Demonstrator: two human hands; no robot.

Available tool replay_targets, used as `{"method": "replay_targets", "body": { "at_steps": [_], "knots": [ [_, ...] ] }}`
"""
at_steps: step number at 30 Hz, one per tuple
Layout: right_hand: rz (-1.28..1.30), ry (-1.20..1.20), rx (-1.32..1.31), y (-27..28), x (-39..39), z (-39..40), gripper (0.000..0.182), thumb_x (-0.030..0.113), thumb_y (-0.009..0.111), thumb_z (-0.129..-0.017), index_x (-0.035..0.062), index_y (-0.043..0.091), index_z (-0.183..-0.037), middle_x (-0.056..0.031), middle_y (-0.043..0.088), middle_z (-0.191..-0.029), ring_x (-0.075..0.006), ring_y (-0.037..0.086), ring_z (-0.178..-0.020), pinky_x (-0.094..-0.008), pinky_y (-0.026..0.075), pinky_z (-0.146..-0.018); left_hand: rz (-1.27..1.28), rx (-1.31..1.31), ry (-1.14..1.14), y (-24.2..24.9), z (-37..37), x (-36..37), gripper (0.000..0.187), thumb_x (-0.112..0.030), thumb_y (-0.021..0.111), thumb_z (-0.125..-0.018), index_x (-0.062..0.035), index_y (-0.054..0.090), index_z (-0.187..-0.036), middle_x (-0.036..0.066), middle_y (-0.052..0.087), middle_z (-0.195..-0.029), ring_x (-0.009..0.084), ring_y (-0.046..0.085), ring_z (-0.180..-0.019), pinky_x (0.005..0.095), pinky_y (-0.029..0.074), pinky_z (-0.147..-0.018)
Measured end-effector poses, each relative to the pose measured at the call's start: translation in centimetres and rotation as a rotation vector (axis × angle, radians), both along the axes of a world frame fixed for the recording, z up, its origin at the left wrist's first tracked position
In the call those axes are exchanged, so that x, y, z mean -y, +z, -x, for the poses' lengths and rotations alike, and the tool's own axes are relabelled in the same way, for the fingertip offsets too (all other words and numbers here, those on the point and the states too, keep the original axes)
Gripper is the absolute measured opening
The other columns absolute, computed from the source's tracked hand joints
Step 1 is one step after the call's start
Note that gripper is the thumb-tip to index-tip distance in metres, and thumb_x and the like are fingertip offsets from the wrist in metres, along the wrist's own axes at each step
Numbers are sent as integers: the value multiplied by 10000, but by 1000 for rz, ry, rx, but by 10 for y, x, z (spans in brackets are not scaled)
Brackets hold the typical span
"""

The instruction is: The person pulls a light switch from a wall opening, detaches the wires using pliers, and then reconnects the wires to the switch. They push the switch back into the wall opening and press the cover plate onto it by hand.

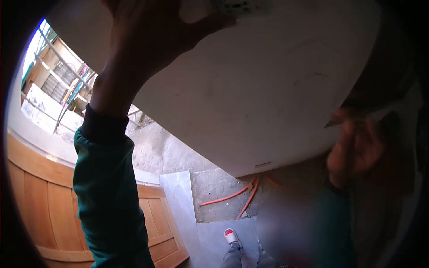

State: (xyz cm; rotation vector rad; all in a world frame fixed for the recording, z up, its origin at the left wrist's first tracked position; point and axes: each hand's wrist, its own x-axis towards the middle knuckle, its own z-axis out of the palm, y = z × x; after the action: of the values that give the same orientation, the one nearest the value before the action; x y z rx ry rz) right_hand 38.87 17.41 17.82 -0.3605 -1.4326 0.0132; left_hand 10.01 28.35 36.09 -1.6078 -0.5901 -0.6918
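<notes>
My left hand [165, 31] is raised at the top, dark against a large pale panel or wall surface [250, 94]. Its thumb stretches toward a small light fitting with dark slots [239, 6], cut off by the upper edge of the view; the other fingers are out of sight. Lower on the right, my right hand [357, 147] is near the edge of the pale surface, its fingers bent together and blurred. Whatever those fingers hold, if anything, is too dark and smeared to make out.
Orange conduits [230, 195] come out over rough concrete below. Grey floor tiles [214, 236] lie beneath a foot in a slipper [230, 236]. Wooden panelled doors [44, 201] stand at the lower left, under a bright opening with metal bars [58, 76].
</notes>
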Motion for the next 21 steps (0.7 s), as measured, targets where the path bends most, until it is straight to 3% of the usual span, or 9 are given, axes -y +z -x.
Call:
{"method": "replay_targets", "body": {
  "at_steps": [2, 6, 10, 12, 13, 14, 16, 21],
  "knots": [
    [-10, -164, 44, 29, -4, 35, 364, 20, 547, -967, -65, 383, -1281, -295, 647, -998, -268, 673, -853, -377, 561, -803, -11, -1, 0, -1, -3, 7, 1121, -492, 840, -651, -100, 242, -1513, 132, 257, -1565, 370, 162, -1460, 618, 46, -1158],
    [-418, -193, -94, 51, -68, 83, 279, -118, 573, -897, -61, 478, -1153, -253, 659, -1010, -259, 689, -921, -306, 611, -747, 77, 17, -39, -6, -11, 20, 1106, -464, 847, -653, -97, 254, -1510, 129, 271, -1560, 360, 166, -1463, 588, 54, -1170],
    [-439, -240, -115, 58, -89, 97, 231, -128, 612, -870, -63, 537, -1079, -216, 673, -995, -240, 693, -920, -290, 616, -730, -22, 13, 61, -5, -9, 7, 1108, -460, 855, -642, -92, 266, -1505, 129, 281, -1557, 348, 168, -1465, 570, 57, -1175],
    [-586, -419, -128, 65, -100, 97, 204, -60, 712, -828, -17, 610, -1000, -145, 700, -926, -198, 710, -825, -250, 595, -661, -31, -4, 46, -2, -5, 4, 1107, -462, 855, -640, -90, 270, -1503, 130, 284, -1556, 346, 169, -1465, 569, 57, -1175],
    [-605, -282, -140, 67, -104, 102, 392, 44, 824, -719, -35, 606, -1035, -204, 674, -981, -304, 685, -895, -374, 568, -768, -42, -19, 37, -1, -3, 4, 1106, -463, 855, -638, -88, 274, -1501, 131, 287, -1555, 345, 169, -1465, 569, 57, -1175],
    [-603, -283, -140, 66, -105, 103, 392, 44, 824, -719, -35, 606, -1035, -204, 674, -981, -304, 685, -895, -374, 568, -768, -39, -20, 37, -1, -2, 3, 1106, -463, 855, -638, -88, 274, -1501, 131, 287, -1555, 345, 169, -1465, 569, 57, -1175],
    [-691, -373, -268, 87, -90, 111, 182, -105, 752, -737, -17, 617, -820, -157, 706, -753, -258, 725, -697, -293, 593, -629, -70, -22, 56, -1, -3, 3, 1109, -488, 848, -635, -84, 280, -1498, 132, 293, -1552, 348, 174, -1463, 572, 58, -1173],
    [-633, -412, -163, 82, -100, 112, 188, -61, 769, -740, -8, 634, -859, -169, 705, -821, -273, 721, -751, -317, 596, -656, -15, -4, 17, -4, -6, 7, 1113, -516, 835, -644, -83, 273, -1501, 136, 289, -1554, 358, 180, -1459, 584, 62, -1168]
  ]
}}
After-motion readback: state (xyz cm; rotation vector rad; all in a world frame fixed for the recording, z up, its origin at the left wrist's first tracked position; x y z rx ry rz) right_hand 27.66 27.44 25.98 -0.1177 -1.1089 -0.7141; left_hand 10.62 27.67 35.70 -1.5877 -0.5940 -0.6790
